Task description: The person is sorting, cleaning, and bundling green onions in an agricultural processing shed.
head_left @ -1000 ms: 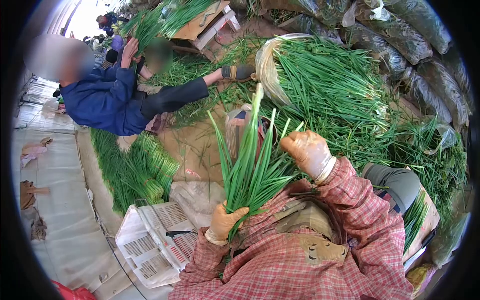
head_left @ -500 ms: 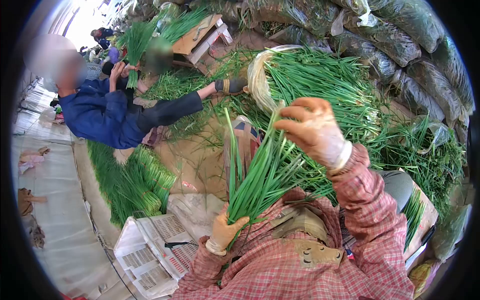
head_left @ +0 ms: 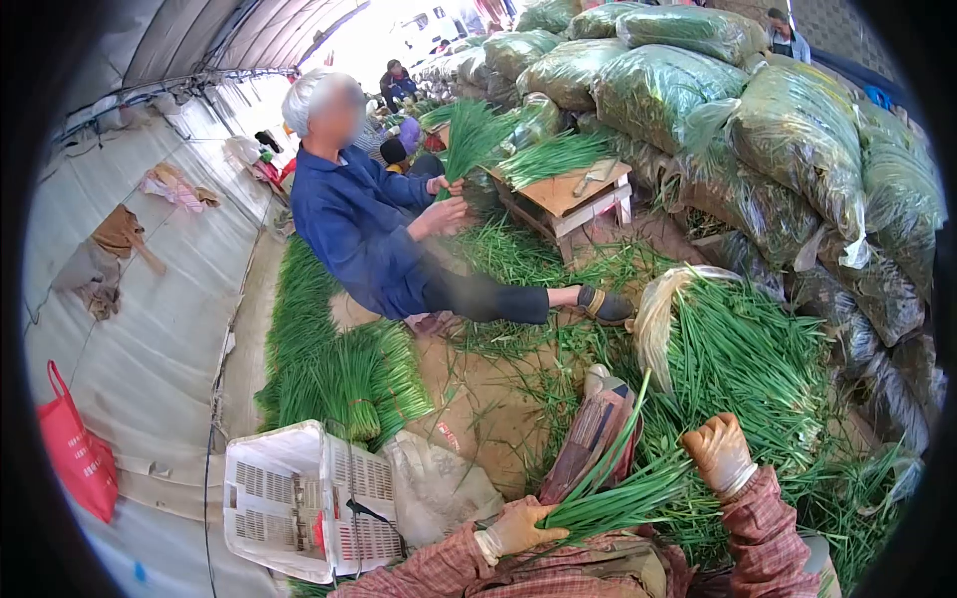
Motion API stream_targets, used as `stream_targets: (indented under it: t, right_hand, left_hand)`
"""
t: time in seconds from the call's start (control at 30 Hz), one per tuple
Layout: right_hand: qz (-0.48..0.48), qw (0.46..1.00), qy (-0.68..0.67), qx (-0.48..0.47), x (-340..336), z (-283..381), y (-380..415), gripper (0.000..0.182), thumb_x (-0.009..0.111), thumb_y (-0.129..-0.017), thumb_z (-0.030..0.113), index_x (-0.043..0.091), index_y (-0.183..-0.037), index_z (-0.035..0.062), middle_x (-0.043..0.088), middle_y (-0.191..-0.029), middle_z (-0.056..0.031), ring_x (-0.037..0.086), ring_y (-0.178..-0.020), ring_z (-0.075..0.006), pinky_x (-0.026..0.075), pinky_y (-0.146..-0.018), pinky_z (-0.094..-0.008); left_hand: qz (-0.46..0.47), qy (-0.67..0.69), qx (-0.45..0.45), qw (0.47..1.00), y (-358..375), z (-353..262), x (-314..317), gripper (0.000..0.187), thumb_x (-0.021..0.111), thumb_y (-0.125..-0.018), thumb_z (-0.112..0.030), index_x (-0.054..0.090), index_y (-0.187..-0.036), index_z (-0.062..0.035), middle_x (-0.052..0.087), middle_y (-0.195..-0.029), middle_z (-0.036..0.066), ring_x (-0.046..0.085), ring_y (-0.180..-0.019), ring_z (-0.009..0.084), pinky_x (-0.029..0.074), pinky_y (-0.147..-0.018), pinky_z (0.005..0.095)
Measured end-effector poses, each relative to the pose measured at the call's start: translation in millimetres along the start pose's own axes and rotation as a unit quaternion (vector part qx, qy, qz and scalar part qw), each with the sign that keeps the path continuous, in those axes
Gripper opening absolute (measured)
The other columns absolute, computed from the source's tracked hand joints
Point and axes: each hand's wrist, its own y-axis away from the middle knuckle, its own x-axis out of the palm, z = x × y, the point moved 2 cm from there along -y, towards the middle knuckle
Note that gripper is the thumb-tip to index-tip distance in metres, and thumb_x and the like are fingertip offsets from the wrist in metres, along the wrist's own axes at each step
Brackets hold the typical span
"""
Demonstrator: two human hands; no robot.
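My left hand [head_left: 526, 526], in a stained glove, is closed around the lower part of a bunch of long green stalks [head_left: 623, 500] above my lap. The bunch fans out to the right, and a few stalks stick up apart from it. My right hand [head_left: 720, 453], also gloved, is raised near the tips of the bunch with its fingers curled; whether it pinches a stalk is too small to tell. Behind it a large heap of green stalks [head_left: 743, 349] spills from an open plastic bag [head_left: 655, 324].
A co-worker in blue [head_left: 349, 229] sits ahead, holding stalks, one leg stretched toward the bag. A low wooden table [head_left: 568, 189] stands beyond. A white crate [head_left: 279, 498] and tied bundles [head_left: 349, 384] lie left. Stuffed bags [head_left: 658, 95] are piled back right.
The view has tilted up and swung left. My right hand has curled its fingers more and sits lower relative to the heap. The bunch in my left hand now leans to the right.
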Motion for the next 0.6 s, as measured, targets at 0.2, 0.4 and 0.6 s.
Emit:
stream_targets:
  t: [0.2, 0.4, 0.6]
  right_hand:
    - [-0.174, 0.965, -0.017, 0.194, 2, -56, 61, 0.007, 0.055, -0.071, 0.007, 0.049, -0.073, 0.0098, 0.049, -0.063, -0.0087, 0.049, -0.062, -0.0295, 0.038, -0.062, -0.0393]
    - [0.008, 0.901, 0.193, 0.388, 11, -69, 159, 0.036, 0.068, -0.069, 0.023, 0.054, -0.098, 0.0082, 0.057, -0.091, -0.0115, 0.054, -0.087, -0.0287, 0.039, -0.079, -0.0412]
    - [0.17, 0.729, -0.619, 0.237, 17, 73, 110, 0.071, 0.073, -0.071, 0.032, 0.043, -0.126, 0.0006, 0.058, -0.11, -0.0177, 0.056, -0.1, -0.0286, 0.044, -0.086, -0.0393]
  left_hand:
    - [0.003, 0.136, 0.057, 0.989, -12, 48, 26, 0.048, 0.063, -0.081, -0.037, 0.054, -0.119, -0.0094, 0.062, -0.103, 0.008, 0.052, -0.098, 0.0165, 0.033, -0.094, 0.0293]
    - [0.019, 0.348, -0.006, 0.937, 0, -4, -30, 0.04, 0.069, -0.079, -0.02, 0.057, -0.113, -0.0013, 0.062, -0.105, 0.004, 0.053, -0.093, 0.0074, 0.041, -0.086, 0.0247]
    - [-0.066, 0.217, 0.097, 0.969, -12, -83, -100, 0.036, 0.065, -0.08, -0.021, 0.058, -0.109, 0.0001, 0.065, -0.091, 0.004, 0.056, -0.084, 0.0075, 0.044, -0.078, 0.0258]
